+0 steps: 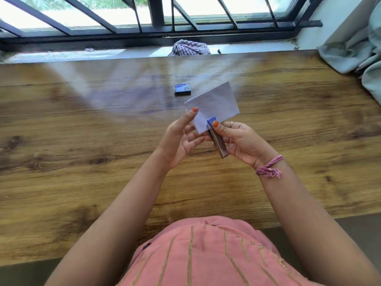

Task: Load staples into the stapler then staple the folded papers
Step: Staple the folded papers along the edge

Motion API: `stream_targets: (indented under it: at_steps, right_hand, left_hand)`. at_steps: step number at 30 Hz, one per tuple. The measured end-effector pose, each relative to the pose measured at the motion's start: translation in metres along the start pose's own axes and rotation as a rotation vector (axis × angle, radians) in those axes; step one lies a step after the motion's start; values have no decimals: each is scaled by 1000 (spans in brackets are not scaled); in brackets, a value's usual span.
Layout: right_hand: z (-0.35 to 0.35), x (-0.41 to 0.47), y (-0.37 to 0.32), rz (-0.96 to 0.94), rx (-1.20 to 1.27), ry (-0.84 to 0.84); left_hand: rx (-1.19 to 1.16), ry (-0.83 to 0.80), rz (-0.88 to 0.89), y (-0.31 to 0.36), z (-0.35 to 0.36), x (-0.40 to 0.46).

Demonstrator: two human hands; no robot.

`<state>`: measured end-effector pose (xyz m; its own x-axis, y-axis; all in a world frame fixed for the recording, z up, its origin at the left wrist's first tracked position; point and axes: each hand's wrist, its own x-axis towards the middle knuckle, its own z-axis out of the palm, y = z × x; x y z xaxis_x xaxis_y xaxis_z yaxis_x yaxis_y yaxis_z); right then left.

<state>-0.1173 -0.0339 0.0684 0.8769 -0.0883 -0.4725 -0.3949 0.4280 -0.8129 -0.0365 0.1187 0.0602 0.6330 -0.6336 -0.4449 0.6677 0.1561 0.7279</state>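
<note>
The white folded papers (pixel 215 104) are held up above the wooden table (pixel 82 141), their lower corner inside the mouth of a small blue and metal stapler (pixel 217 141). My right hand (pixel 239 141) grips the stapler, thumb pressing on its blue top. My left hand (pixel 181 139) holds the papers' left edge, index finger raised along it and the other fingers spread behind. A small blue staple box (pixel 182 89) lies on the table beyond the papers.
A checked cloth (pixel 189 48) lies on the window sill behind the table. Pale green curtain fabric (pixel 360 44) hangs over the table's far right corner. Window bars run across the back.
</note>
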Motion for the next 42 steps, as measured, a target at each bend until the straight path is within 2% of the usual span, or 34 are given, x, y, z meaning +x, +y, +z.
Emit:
stream_targets:
  at_steps: [3,11,24,30,38,42]
  right_hand:
    - [2,2,1,-27,-29,2]
    - [6,6,1,-67,-122,41]
    - [19,11,8,-179,-145,157]
    - [20,16,14,-155,-144,195]
    - [10,15,11,-73,-103,105]
    - [5,11,4,-18,-71,32]
  left_hand:
    - [140,2,-46,-2,14,-1]
    - [198,103,4,1,23,3]
    - [111,144,23,5,24,6]
    - [95,175,9,0,19,9]
    - [194,-51,-80,17,4,6]
    - [83,-23,-106,21,-1,8]
